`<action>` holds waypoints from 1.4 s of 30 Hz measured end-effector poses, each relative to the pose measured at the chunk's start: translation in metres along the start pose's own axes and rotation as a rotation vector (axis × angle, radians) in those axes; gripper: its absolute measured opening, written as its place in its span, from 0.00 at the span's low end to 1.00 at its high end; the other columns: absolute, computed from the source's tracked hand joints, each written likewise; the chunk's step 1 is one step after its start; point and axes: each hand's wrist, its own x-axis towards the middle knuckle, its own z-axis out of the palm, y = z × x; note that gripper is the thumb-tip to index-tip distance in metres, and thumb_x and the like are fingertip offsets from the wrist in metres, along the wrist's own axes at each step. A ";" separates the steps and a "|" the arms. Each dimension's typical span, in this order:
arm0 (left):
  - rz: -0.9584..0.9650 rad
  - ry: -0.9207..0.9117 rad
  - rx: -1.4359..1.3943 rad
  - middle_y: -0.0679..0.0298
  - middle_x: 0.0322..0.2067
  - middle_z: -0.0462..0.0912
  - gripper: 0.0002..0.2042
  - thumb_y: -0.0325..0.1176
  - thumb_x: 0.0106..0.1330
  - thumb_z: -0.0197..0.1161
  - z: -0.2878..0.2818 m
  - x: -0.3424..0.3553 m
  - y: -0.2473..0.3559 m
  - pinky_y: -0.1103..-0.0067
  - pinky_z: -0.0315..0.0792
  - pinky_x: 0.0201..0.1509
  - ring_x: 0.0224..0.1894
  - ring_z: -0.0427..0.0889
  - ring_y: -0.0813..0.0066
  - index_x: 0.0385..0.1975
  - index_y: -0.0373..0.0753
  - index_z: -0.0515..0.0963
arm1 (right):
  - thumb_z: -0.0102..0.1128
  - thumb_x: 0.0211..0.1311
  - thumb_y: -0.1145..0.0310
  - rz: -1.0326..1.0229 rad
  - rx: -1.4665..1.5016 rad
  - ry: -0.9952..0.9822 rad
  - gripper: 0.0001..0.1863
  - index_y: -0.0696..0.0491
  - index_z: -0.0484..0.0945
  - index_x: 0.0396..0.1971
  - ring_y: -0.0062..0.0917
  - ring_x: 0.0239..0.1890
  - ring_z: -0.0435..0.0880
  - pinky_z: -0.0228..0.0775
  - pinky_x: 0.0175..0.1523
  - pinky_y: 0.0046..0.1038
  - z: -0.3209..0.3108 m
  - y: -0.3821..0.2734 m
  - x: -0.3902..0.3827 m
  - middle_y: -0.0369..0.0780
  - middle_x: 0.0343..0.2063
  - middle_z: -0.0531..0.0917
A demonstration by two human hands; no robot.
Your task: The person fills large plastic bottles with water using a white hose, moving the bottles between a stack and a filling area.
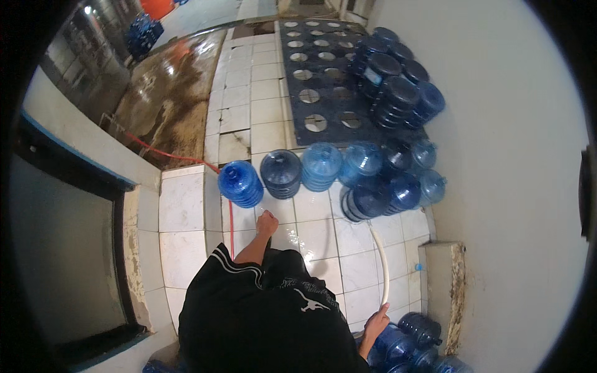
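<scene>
Right fingers (382, 311) gripping pale hose (384, 267), lower end unseen | left fingers (267, 215) curled, any grip unclear | lower-edge jugs (397, 343) cut off

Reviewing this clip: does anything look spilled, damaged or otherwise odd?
Yes, mainly wear and wet. The floor tiles beside the left hand gleam as if wet. At right, the low ledge has a rough, brown-stained edge. At left, the door surround is patchy, its surface apparently flaking.

Softly lit, glaring off the wet brown floor patch (168, 93) left of the dark rectangular hole-punched mat (320, 84), faintly shadowed on the glossy white square tiles (317, 236) below it, bowing toward blackened edges.
</scene>
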 end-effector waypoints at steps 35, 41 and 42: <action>-0.029 0.090 0.137 0.52 0.40 0.77 0.28 0.41 0.48 0.70 -0.071 0.215 -0.141 0.64 0.72 0.43 0.41 0.78 0.52 0.47 0.40 0.65 | 0.47 0.64 0.61 -0.087 -0.124 -0.591 0.25 0.59 0.60 0.09 0.16 0.13 0.56 0.46 0.18 0.30 0.193 -0.191 -0.200 0.35 0.07 0.56; 0.165 0.206 -0.051 0.53 0.34 0.80 0.24 0.42 0.45 0.72 -0.136 0.119 -0.090 0.65 0.72 0.42 0.39 0.79 0.54 0.42 0.40 0.72 | 0.49 0.63 0.61 -0.145 -0.065 -0.555 0.25 0.59 0.62 0.09 0.16 0.13 0.57 0.47 0.18 0.29 0.151 -0.170 -0.215 0.34 0.07 0.58; 0.204 0.216 -0.092 0.53 0.34 0.80 0.24 0.42 0.45 0.72 -0.145 0.104 -0.079 0.66 0.72 0.42 0.39 0.80 0.54 0.41 0.40 0.73 | 0.50 0.63 0.61 -0.163 -0.046 -0.536 0.25 0.59 0.62 0.09 0.16 0.13 0.57 0.47 0.18 0.29 0.143 -0.163 -0.215 0.34 0.07 0.58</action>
